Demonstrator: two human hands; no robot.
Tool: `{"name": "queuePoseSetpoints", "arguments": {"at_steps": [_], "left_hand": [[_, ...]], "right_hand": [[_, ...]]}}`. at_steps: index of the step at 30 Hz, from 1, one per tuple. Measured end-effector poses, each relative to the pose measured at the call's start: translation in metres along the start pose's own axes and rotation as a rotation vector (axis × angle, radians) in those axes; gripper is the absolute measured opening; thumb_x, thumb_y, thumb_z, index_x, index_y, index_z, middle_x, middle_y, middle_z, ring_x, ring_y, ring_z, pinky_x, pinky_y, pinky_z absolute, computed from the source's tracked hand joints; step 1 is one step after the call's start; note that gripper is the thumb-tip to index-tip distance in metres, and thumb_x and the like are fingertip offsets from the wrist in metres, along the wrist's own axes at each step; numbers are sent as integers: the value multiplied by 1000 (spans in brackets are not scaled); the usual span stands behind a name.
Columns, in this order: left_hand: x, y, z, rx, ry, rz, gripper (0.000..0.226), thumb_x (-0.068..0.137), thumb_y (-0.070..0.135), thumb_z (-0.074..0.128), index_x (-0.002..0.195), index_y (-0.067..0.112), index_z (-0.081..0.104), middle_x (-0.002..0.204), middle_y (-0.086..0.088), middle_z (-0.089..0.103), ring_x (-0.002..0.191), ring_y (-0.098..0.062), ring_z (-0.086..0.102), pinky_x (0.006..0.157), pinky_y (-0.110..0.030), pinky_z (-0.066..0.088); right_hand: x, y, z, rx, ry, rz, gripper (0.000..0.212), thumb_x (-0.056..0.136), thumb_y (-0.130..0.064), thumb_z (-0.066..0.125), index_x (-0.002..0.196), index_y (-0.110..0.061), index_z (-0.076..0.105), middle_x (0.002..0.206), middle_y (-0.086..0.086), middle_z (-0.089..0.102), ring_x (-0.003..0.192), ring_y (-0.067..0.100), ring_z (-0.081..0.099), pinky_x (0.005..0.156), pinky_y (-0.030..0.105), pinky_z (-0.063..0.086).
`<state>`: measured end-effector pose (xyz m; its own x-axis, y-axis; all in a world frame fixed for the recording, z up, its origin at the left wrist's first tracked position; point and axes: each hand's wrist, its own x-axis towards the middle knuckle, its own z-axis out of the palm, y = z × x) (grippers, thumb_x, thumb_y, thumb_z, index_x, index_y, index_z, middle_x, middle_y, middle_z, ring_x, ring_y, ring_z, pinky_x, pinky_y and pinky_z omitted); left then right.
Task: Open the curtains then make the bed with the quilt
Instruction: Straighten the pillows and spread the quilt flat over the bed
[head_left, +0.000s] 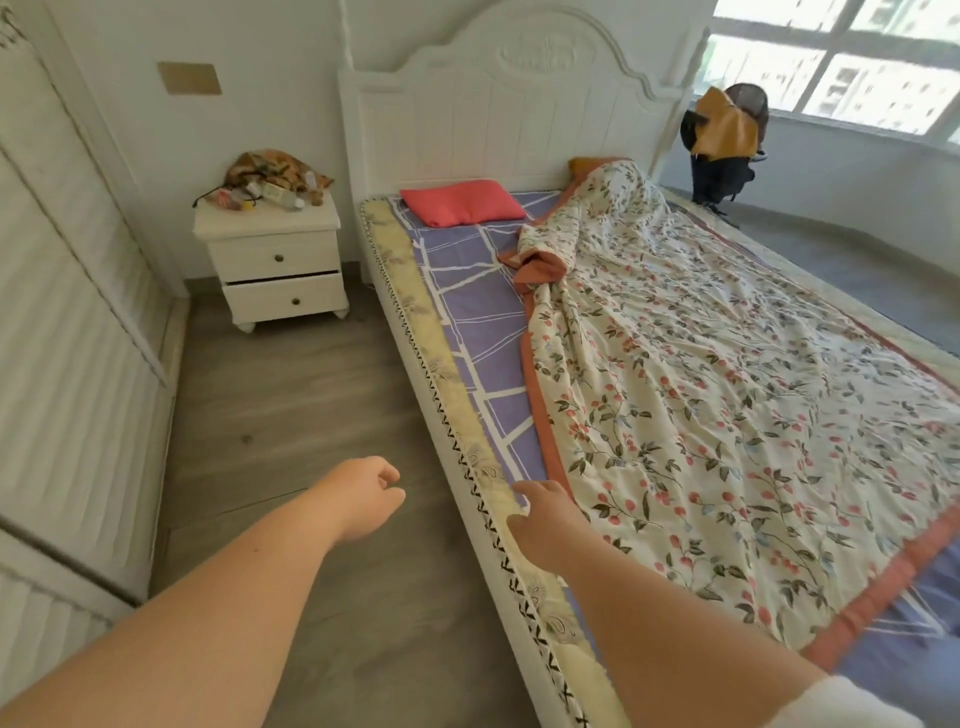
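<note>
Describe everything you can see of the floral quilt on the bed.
The floral quilt looks like soft cream cloth printed with red berries and green leaves, bordered and backed in orange-red. It lies spread, wrinkled, over the right part of the bed, leaving a strip of purple sheet bare on the left. Its upper left corner is bunched and folded over, showing the backing. Its top partly covers an orange pillow. The right hand reaches its near left edge; whether it grips is unclear.
</note>
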<state>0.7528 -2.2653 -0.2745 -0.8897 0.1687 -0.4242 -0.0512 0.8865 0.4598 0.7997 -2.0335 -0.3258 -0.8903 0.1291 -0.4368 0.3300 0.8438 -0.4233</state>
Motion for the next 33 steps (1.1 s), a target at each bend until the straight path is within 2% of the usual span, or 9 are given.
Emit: {"name": "queuePoseSetpoints", "arguments": {"at_steps": [6, 9, 11, 16, 21, 26, 33], "left_hand": [[71, 31, -33, 84, -43, 102, 37, 89, 38, 52, 124, 28, 52, 126, 4, 56, 111, -13, 54, 86, -21, 38], [127, 47, -65, 121, -14, 130, 38, 89, 37, 52, 126, 27, 52, 130, 4, 54, 116, -13, 52, 89, -21, 37], [160, 57, -91, 130, 6, 113, 39, 90, 36, 51, 128, 26, 51, 131, 4, 54, 117, -13, 52, 90, -22, 37], [233, 70, -149, 55, 71, 79, 37, 91, 36, 49, 128, 28, 50, 129, 3, 53, 113, -13, 52, 87, -24, 39], [300, 51, -185, 20, 28, 51, 39, 92, 36, 48, 131, 27, 48, 134, 3, 51, 119, -14, 50, 97, -28, 41], [379, 17, -235, 7, 28, 80, 40, 92, 36, 48, 131, 27, 48, 135, 2, 50, 120, -14, 50, 97, -27, 41], [494, -37, -373, 73, 64, 128, 41, 93, 34, 49, 132, 23, 47, 137, 1, 50, 124, -16, 48, 104, -32, 39]], "right_hand": [[66, 2, -20, 92, 40, 122, 54, 92, -31, 44, 144, -28, 30, 152, 1, 23, 121, 27, 49, 95, 41, 48], [129, -8, -45, 166, 72, 109, 56, 91, -25, 45, 144, -26, 29, 153, 4, 23, 119, 27, 51, 92, 38, 48], [167, -22, -66, 152, 43, 87, 55, 94, -28, 43, 146, -26, 25, 155, 3, 16, 117, 26, 53, 90, 39, 51], [252, -66, -127, 62, 74, 30, 54, 94, -27, 41, 146, -26, 26, 154, -1, 16, 117, 27, 52, 88, 38, 51], [332, -120, -146, 78, 59, -13, 54, 92, -25, 42, 145, -28, 28, 153, -5, 17, 110, 25, 58, 88, 39, 53], [411, -179, -145, 57, 43, -14, 55, 92, -25, 44, 145, -25, 28, 152, -1, 17, 110, 26, 59, 92, 40, 50], [512, -294, -182, 89, 145, 27, 53, 94, -23, 44, 145, -25, 29, 152, -2, 19, 112, 28, 57, 93, 40, 49]]}}
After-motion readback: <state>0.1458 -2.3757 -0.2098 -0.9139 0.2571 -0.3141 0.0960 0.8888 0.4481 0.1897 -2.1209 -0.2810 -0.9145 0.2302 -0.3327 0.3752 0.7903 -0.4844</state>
